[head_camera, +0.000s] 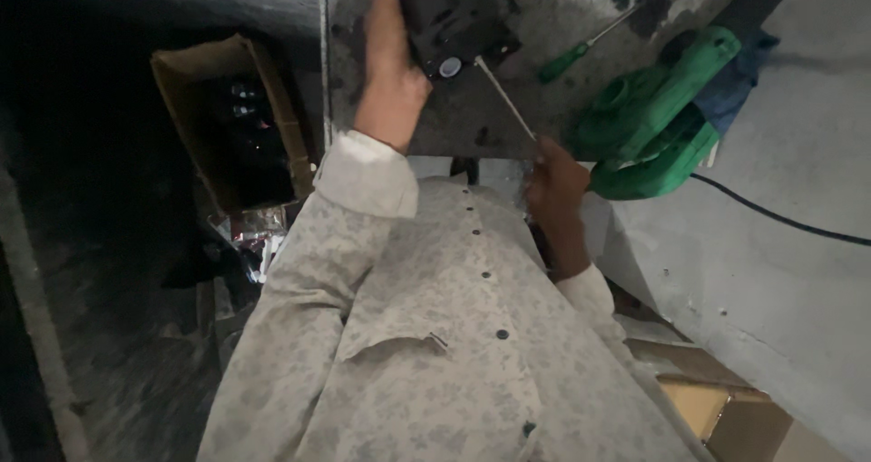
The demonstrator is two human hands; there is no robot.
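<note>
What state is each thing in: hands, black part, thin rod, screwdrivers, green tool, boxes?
Left hand: gripping the black blocky part.
Black blocky part: held down on the stained worktop.
Right hand: closed on a thin metal rod.
Thin metal rod: tip at the black part.
Green-handled screwdriver: lying loose, untouched.
Green plastic power tool: lying at the worktop edge, unheld.
Brown cardboard box: open, dark items inside.

Open brown carton (227, 117) left; tan box (726, 412) lower right
</note>
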